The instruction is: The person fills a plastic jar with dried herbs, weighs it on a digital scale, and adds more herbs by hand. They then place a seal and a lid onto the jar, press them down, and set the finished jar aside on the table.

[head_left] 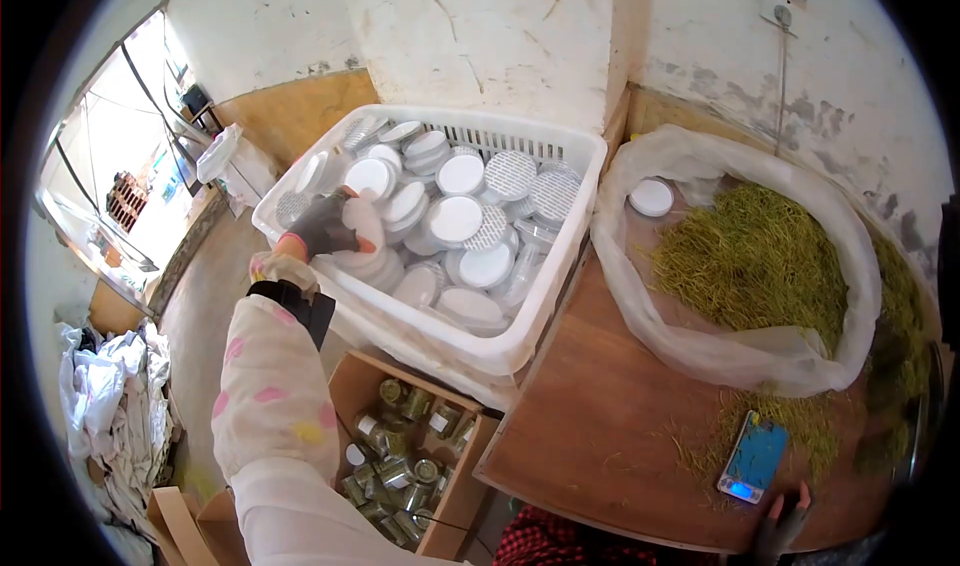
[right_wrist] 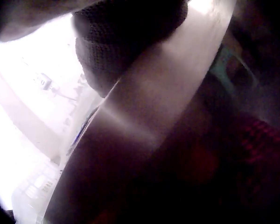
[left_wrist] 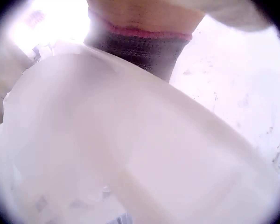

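In the head view my left hand (head_left: pixel 325 228), in a dark fingerless glove, reaches over the near left rim of a white plastic crate (head_left: pixel 545 351). Its thumb and fingers span a round white lid (head_left: pixel 364 224) among many white lids and mesh-patterned discs. The left wrist view shows the glove cuff (left_wrist: pixel 140 51) above the pale crate wall. My right hand (head_left: pixel 785 526), gloved too, rests at the front edge of the brown table (head_left: pixel 590 396) with fingers extended. Near its fingertips lies a blue digital scale (head_left: pixel 757 456) with a lit display.
A large clear plastic bag (head_left: pixel 640 311) with rolled sides holds a heap of green dried stalks (head_left: pixel 755 256) and a white lid (head_left: pixel 652 197). Below the crate, a cardboard box (head_left: pixel 465 486) contains several jars (head_left: pixel 400 471). White sacks (head_left: pixel 115 396) lie on the floor at left.
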`<state>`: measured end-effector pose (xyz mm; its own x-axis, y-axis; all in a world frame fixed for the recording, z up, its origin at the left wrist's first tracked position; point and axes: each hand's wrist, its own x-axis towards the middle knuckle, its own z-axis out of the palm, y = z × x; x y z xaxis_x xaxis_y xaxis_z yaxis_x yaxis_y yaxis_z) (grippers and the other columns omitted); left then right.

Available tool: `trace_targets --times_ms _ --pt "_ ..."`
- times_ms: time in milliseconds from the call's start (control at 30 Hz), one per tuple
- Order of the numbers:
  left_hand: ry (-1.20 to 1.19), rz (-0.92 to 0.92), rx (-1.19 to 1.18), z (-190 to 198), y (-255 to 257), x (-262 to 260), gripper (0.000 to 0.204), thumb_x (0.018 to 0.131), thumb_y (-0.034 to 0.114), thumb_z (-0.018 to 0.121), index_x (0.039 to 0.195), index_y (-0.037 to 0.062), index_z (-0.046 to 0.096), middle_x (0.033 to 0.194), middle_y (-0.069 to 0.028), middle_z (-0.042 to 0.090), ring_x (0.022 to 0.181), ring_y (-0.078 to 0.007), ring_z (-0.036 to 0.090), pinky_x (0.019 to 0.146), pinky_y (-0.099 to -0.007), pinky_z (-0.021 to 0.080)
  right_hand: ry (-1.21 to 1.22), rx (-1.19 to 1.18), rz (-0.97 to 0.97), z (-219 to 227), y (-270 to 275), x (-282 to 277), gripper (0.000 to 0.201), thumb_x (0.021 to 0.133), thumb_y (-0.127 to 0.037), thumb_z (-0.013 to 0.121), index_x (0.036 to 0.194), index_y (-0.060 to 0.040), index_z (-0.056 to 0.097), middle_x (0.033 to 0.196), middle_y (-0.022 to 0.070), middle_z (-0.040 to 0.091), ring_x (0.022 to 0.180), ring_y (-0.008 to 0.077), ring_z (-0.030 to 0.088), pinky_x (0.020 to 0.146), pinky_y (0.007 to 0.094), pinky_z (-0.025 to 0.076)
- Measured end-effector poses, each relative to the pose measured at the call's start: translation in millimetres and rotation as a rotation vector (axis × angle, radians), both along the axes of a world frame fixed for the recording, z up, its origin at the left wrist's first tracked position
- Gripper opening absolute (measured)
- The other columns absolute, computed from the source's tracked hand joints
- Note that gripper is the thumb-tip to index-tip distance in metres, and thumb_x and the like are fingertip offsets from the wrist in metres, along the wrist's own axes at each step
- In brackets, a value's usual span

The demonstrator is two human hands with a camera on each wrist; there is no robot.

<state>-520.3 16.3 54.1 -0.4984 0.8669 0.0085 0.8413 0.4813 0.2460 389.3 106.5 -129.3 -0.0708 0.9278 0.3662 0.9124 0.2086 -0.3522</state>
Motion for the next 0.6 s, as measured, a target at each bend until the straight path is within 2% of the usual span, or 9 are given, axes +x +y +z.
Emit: trace_targets --times_ms 100,200,267,333,400,467,500,567,600 --pt "-0.125 0.003 0.025 -16.9 16.4 13.0 0.095 0.054 0.038 0.096 0.135 0.0073 0.057 0.126 -0.0209 0.066 0.121 -0.0356 0.063 0.101 -0.0421 0.051 0.006 0.026 0.028 -4.0 3.0 1.8 0.048 0.099 -0.005 0.058 0.144 0.0034 0.048 0.137 0.0240 0.054 0.127 0.0384 0.054 0.112 0.0432 0.039" --pt "-0.219 0.008 -0.032 -15.4 29.0 41.0 0.091 0.055 0.035 0.095 0.133 0.0081 0.058 0.124 -0.0195 0.068 0.117 -0.0353 0.065 0.100 -0.0424 0.052 0.033 0.016 -0.005 -1.0 2.2 -4.3 0.046 0.099 -0.006 0.058 0.144 0.0033 0.048 0.134 0.0229 0.056 0.126 0.0372 0.054 0.111 0.0423 0.040" --pt "-0.166 -0.027 -0.041 -19.4 33.8 47.7 0.086 0.057 0.031 0.094 0.132 0.0079 0.058 0.120 -0.0200 0.068 0.114 -0.0358 0.067 0.098 -0.0426 0.053 0.164 -0.026 0.014 3.0 -2.7 -10.9 0.046 0.100 -0.007 0.057 0.144 0.0033 0.048 0.133 0.0215 0.057 0.125 0.0357 0.054 0.111 0.0415 0.040" --pt "-0.003 -0.094 -0.010 -24.5 34.8 49.2 0.081 0.059 0.028 0.092 0.129 0.0072 0.060 0.117 -0.0218 0.069 0.112 -0.0374 0.068 0.096 -0.0435 0.054 0.212 -0.021 0.017 -1.5 -3.8 -12.1 0.046 0.100 -0.006 0.057 0.144 0.0022 0.048 0.134 0.0200 0.056 0.125 0.0341 0.055 0.111 0.0406 0.041" --pt "0.078 -0.170 0.081 -30.5 31.5 57.4 0.072 0.061 0.024 0.090 0.124 0.0070 0.062 0.114 -0.0223 0.071 0.111 -0.0383 0.068 0.095 -0.0442 0.055 0.164 0.062 0.063 4.6 -8.2 -17.5 0.051 0.094 -0.004 0.062 0.143 0.0023 0.051 0.129 0.0190 0.057 0.124 0.0344 0.056 0.108 0.0425 0.044" --pt "0.169 -0.081 0.209 -29.6 35.1 71.0 0.066 0.063 0.024 0.089 0.121 0.0078 0.062 0.113 -0.0209 0.071 0.110 -0.0386 0.069 0.093 -0.0445 0.056 0.234 0.040 0.049 17.9 -12.8 -28.6 0.049 0.093 -0.006 0.064 0.141 0.0017 0.053 0.128 0.0206 0.058 0.119 0.0354 0.058 0.104 0.0425 0.046" --pt "0.174 -0.110 0.212 -29.8 38.1 77.6 0.066 0.063 0.024 0.089 0.121 0.0078 0.062 0.113 -0.0209 0.071 0.110 -0.0386 0.069 0.093 -0.0445 0.056 0.227 0.053 0.061 18.7 -12.7 -27.0 0.050 0.093 -0.005 0.065 0.140 0.0019 0.053 0.127 0.0208 0.058 0.118 0.0357 0.058 0.103 0.0423 0.046" --pt "0.096 0.043 0.475 -27.0 47.3 93.4 0.061 0.066 0.025 0.088 0.118 0.0075 0.062 0.109 -0.0190 0.072 0.107 -0.0373 0.069 0.091 -0.0432 0.056 0.227 0.066 0.055 22.2 -14.4 -27.2 0.050 0.092 -0.005 0.065 0.140 0.0021 0.053 0.126 0.0209 0.059 0.118 0.0360 0.059 0.103 0.0421 0.046" --pt "0.097 0.028 0.475 -21.6 54.7 102.3 0.061 0.066 0.025 0.088 0.118 0.0075 0.062 0.109 -0.0190 0.072 0.107 -0.0373 0.069 0.091 -0.0432 0.056 0.255 0.062 0.067 26.3 -15.2 -31.0 0.050 0.092 -0.005 0.066 0.140 0.0023 0.053 0.126 0.0209 0.059 0.117 0.0362 0.059 0.103 0.0422 0.046"
